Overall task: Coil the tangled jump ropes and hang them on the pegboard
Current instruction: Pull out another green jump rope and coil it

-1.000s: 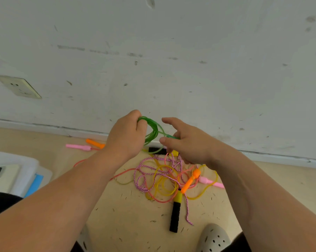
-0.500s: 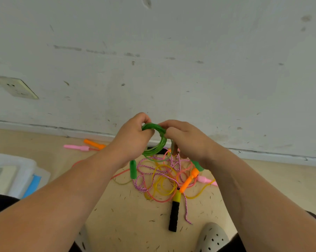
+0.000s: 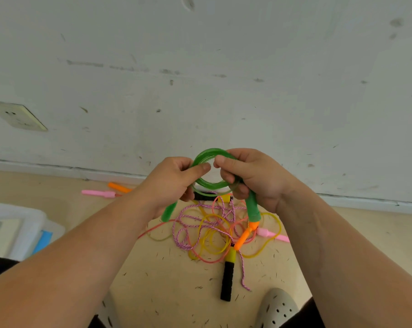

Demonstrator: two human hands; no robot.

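Before a scuffed white wall, above the tan floor, a coiled green rope is held, its sides clasped in the closed grips of the left hand and right hand. Other tangled ropes are strewn beneath.

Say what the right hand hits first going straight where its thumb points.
Probably the thumb of the left hand: the right hand points its own thumb across the opening of the green rope coil straight at it, tips nearly touching. Depth unclear from one view.
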